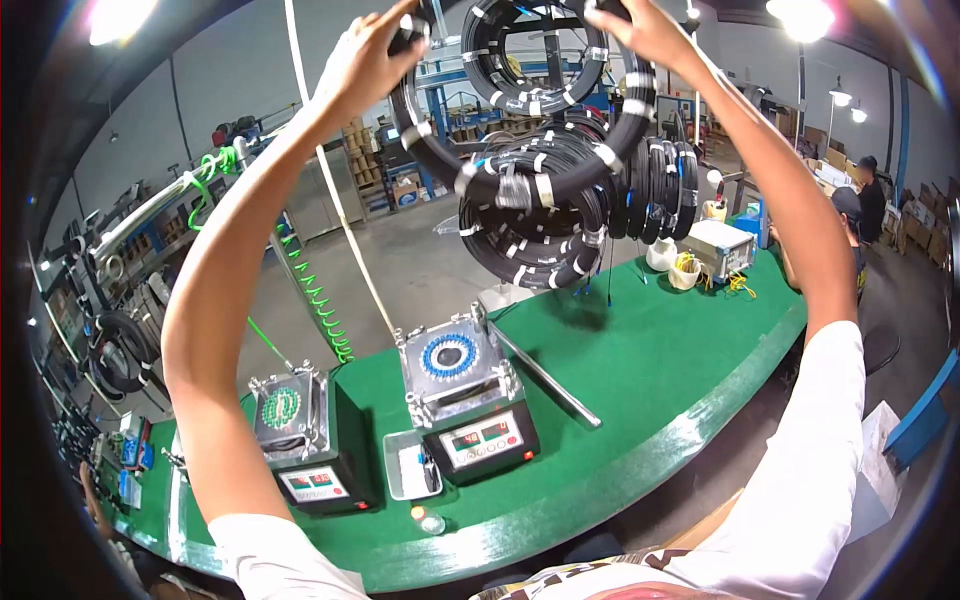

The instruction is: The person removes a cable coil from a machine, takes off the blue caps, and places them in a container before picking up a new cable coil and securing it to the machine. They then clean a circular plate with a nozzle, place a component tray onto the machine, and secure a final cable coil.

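At twelve o'clock, the left hand (368, 58) and right hand (648, 32) curl closed around a taped black cable coil (541, 190), near its ten and two. Level, firm grips should keep it clear of the coils behind (660, 195).

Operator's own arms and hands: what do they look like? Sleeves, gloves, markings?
Short, loose, plain white sleeves: left sleeve, right sleeve. Both end above the elbow, leaving the forearms bare. No gloves on the left hand or right hand. The top edge crops both hands, so rings can't be ruled out. No sleeve markings visible.
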Demonstrator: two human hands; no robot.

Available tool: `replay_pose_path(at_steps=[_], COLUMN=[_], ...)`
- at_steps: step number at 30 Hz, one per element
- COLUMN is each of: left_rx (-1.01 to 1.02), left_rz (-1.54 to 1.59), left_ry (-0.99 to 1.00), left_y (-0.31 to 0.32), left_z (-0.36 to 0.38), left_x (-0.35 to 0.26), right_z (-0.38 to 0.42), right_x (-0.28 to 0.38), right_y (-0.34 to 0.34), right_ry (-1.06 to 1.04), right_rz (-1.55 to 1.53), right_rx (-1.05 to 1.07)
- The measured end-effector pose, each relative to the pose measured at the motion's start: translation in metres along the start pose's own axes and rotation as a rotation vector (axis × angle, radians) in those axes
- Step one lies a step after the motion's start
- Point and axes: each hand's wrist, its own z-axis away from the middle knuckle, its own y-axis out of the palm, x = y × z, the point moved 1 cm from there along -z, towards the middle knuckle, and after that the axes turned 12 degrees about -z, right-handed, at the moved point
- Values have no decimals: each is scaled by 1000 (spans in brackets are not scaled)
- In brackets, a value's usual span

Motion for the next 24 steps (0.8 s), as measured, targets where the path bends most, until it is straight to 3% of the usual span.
replay_pose_path(at_steps=[2, 4, 9, 10, 12, 13, 14, 15, 16, 18, 20, 24], left_rx=[109, -93, 126, 111, 125, 215, 197, 196, 195, 155, 102, 207], left_rz=[149, 114, 265, 161, 28, 142, 84, 81, 79, 152, 307, 349], left_ry=[-135, -43, -351, -325, -88, -370, -353, -335, -319, -282, -331, -316], left_y=[-30, 12, 108, 131, 211, 186, 228, 245, 262, 300, 327, 317], left_z=[-39, -70, -130, -133, -140, -137, -137, -135, -132, -121, -118, -128], left_x=[-20, 5, 35, 37, 68, 33, 41, 38, 35, 41, 45, 48], right_z=[-47, -83, -151, -155, -159, -154, -146, -147, -132, -119, -117, -114], right_x=[-32, -52, -118, -125, -151, -154, -157, -194, -160, -146, -142, -167], right_y=[10, 20, 57, 63, 83, 92, 100, 119, 108, 116, 108, 122], right_ry=[-119, -74, -23, 47, 107, 131, 156, 17, 182, 166, 156, 106], right_rz=[-64, -40, 11, -10, -41, 76, 195, 347, 164, 319, 233, 77], right_rx=[-73, -124, -192, -146, -137, -155, -171, -225, -125, -165, -160, -229])
